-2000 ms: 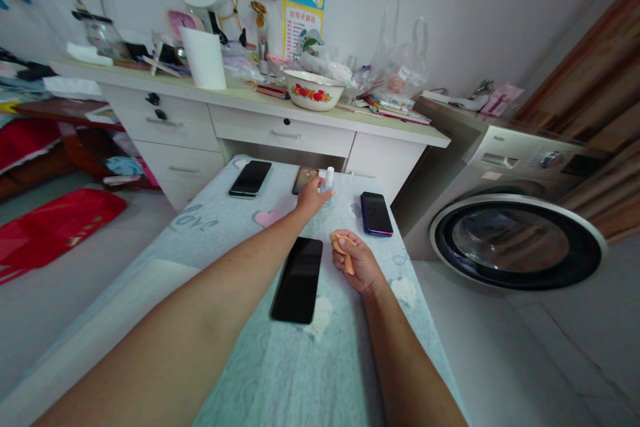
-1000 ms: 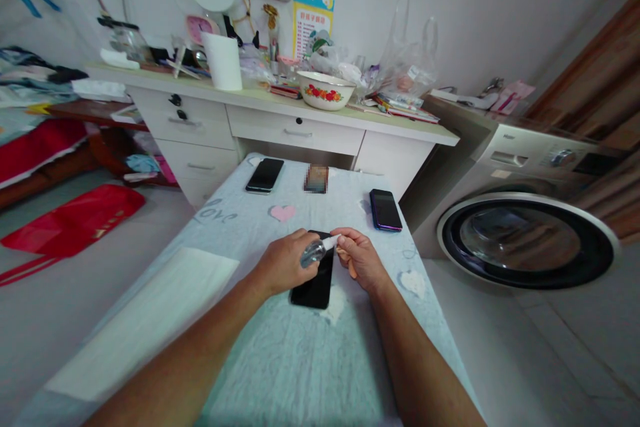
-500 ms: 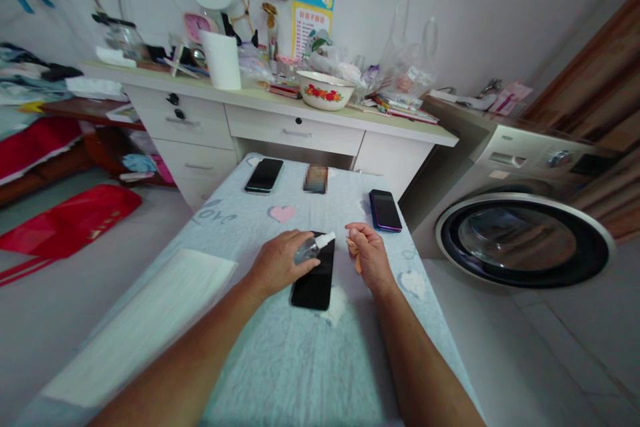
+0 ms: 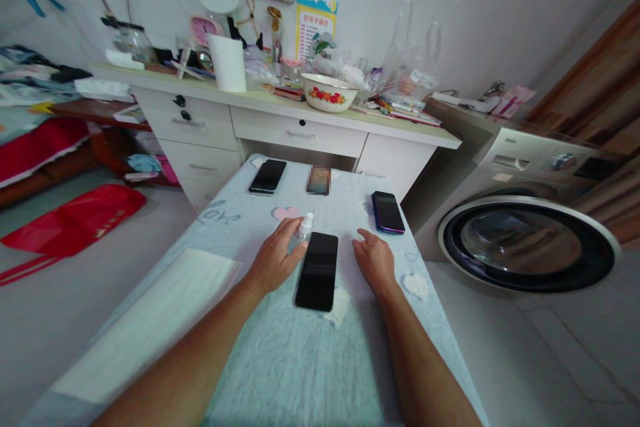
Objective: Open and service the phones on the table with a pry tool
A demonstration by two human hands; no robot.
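Observation:
My left hand [image 4: 277, 257] is closed around a small clear spray bottle [image 4: 305, 229] with a white nozzle, upright beside the upper left corner of a black smartphone [image 4: 317, 273]. That phone lies flat with its dark screen up. To its right, my right hand [image 4: 374, 259] is over the tablecloth, index finger partly out and the other fingers curled under. Whatever those curled fingers hold is hidden. Beyond it lies another phone [image 4: 388, 212] with a purple-blue edge.
A third phone [image 4: 269, 177] and a small blurred-out object [image 4: 319, 180] lie at the table's far end. A pale flat strip [image 4: 150, 320] rests at the left. Behind stands a white desk [image 4: 300, 133] bearing a flowered bowl [image 4: 329, 93]; a washing machine [image 4: 525, 213] stands right.
My left hand has turned the spray bottle from tilted over the phone to upright beside it. My right hand has turned palm down; the peach-coloured piece in its fingers no longer shows.

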